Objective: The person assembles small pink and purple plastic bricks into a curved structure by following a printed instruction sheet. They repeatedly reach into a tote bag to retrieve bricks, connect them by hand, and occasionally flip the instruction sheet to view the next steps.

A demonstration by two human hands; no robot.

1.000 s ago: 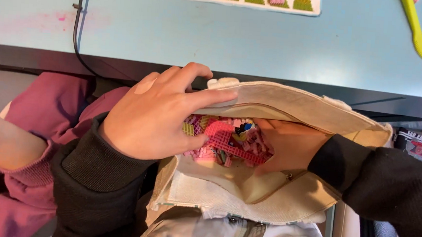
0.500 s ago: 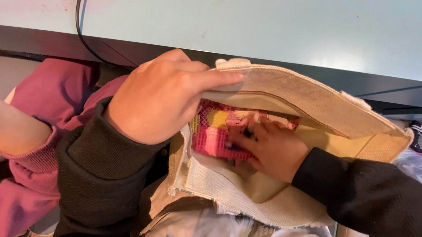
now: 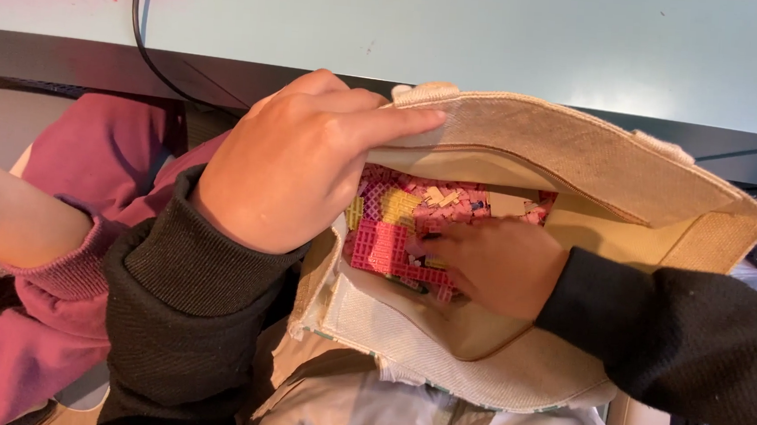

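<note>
A beige canvas tote bag sits on my lap, its mouth held wide. My left hand grips the bag's near-left rim and pulls it apart. My right hand reaches down inside the bag, fingers resting on a heap of pink and yellow plastic building pieces. Whether those fingers are closed on a piece is hidden. Both of my arms wear black sleeves.
A pale blue table with a dark front edge lies just beyond the bag. A black cable hangs over that edge at left. Another person's arm in a maroon sleeve rests at my left.
My right hand has pushed further left and deeper into the bag onto the pink pieces. The view has dropped, so the items on the tabletop have left the picture.
</note>
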